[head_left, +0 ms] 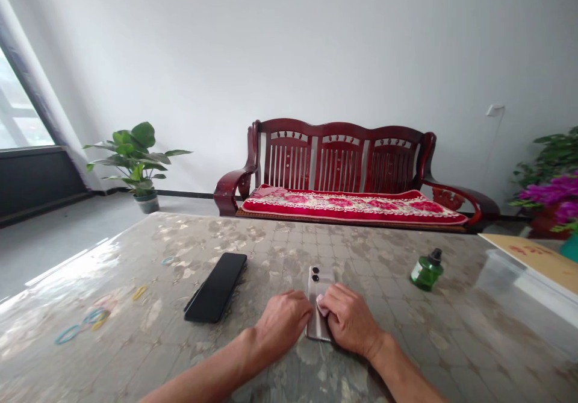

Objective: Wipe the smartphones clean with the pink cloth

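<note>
A silvery-pink smartphone (318, 329) lies back up on the table, its two dark camera lenses towards the far end. Against its left edge my left hand (285, 317) is closed, with curled fingers gripping the side of the phone. My right hand (352, 320) is closed over the phone's right side. A bit of whitish tissue or cloth (322, 305) pokes out from its fingers and touches the phone's back. To the left of my hands lies a black smartphone (217, 288), dark screen up. My hands hide parts of the silvery phone's edges.
A patterned, glossy cover lies on the table (262, 246). Several coloured rubber bands (94, 316) are at the left. To the right stands a green bottle (426, 270) with a black cap, near a clear plastic box (519, 288). Beyond is a wooden bench (341, 156).
</note>
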{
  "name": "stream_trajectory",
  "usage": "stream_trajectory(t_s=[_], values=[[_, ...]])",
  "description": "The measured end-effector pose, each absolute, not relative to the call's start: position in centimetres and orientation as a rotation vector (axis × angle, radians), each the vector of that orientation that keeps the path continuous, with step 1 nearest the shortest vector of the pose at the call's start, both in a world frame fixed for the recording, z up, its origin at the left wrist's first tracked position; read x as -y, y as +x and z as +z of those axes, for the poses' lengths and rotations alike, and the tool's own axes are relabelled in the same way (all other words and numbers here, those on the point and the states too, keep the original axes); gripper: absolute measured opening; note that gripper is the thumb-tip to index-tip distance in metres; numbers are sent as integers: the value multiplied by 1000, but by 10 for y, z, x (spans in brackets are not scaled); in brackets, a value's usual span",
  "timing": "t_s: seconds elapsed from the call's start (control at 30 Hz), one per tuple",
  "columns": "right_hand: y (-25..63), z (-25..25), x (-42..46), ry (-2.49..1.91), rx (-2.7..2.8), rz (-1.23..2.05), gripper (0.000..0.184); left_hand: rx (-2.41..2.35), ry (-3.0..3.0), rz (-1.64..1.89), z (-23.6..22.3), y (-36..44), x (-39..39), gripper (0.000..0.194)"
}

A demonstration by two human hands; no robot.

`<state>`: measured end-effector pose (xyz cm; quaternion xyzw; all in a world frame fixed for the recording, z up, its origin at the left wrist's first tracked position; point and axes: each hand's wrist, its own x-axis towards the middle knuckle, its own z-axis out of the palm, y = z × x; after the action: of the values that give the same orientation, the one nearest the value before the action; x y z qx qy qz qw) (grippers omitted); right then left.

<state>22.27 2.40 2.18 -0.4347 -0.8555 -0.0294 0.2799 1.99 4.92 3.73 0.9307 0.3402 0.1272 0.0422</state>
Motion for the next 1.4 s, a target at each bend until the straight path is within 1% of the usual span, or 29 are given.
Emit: stream_trajectory(t_s=[0.1,0.17,0.23,0.3,0.4,0.47,0.57,0.6,0.63,0.77,0.9,0.97,1.07,1.23,1.3,1.4], values=[[223,22,-23,-1149,2282,-50,23,-1053,2886,368,46,24,-69,25],[223,22,-24,-1144,2278,-37,24,-1008,2926,348,51,28,-83,38],[223,22,-24,-1143,2278,-40,24,-924,2978,312,57,32,-95,56],[223,21,-25,-1140,2278,-48,23,-772,3096,207,62,38,-105,68],[223,20,-25,-1115,2270,-55,20,-604,3231,77,65,49,-113,67],[223,21,-25,-1091,2274,-42,20,-562,3247,38,64,56,-115,59],[223,21,-25,-1084,2280,-22,20,-530,3230,-16,59,67,-117,41],[223,22,-25,-1087,2280,-22,20,-529,3218,-35,58,69,-118,39],[223,22,-25,-1087,2280,-25,20,-533,3204,-53,58,71,-119,40],[225,22,-25,-1108,2298,-45,19,-607,3132,-125,63,68,-125,57],[225,22,-26,-1263,2289,-57,21,-848,3012,-175,71,47,-126,62],[223,24,-28,-1368,2272,-54,24,-1027,2936,-153,71,36,-117,61],[219,28,-30,-1489,2246,-49,28,-1339,2819,-73,64,30,-92,53],[217,28,-35,-1535,2191,-38,35,-1725,2632,57,47,47,-42,48],[218,26,-35,-1514,2167,-18,37,-1734,2605,131,43,51,-29,57],[221,23,-36,-1465,2141,15,37,-1534,2601,191,41,46,-18,75]])
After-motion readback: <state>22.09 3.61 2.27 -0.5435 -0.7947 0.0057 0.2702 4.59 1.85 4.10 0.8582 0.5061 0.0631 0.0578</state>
